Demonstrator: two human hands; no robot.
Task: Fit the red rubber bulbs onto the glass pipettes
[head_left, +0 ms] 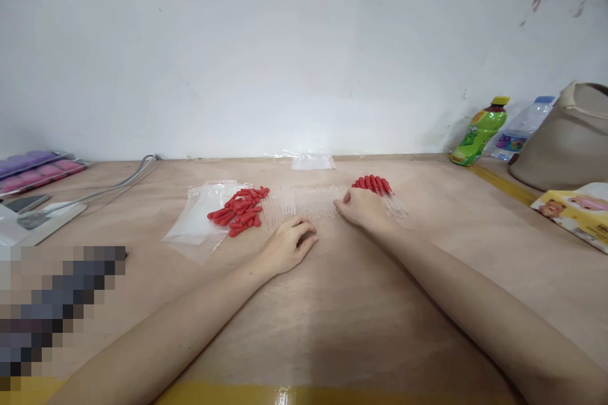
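Observation:
A heap of small red rubber caps (240, 210) lies on a clear plastic bag (197, 223) left of centre on the wooden table (332, 304). Beside it runs a row of clear thin tubes (304, 202). Further right lie finished tubes with red caps (375, 186). My left hand (289, 243) rests on the table with fingers curled, just below the clear tubes. My right hand (361, 207) sits between the clear tubes and the capped ones, fingers bent and pinching at the row's right end; what it grips is too small to make out.
Another clear bag (312, 162) lies by the wall. A green bottle (479, 131), a water bottle (521, 128), a beige bag (567, 139) and a tissue pack (572, 212) stand at the right. Purple trays (35, 169), a cable (123, 183) and a phone (21, 204) are left.

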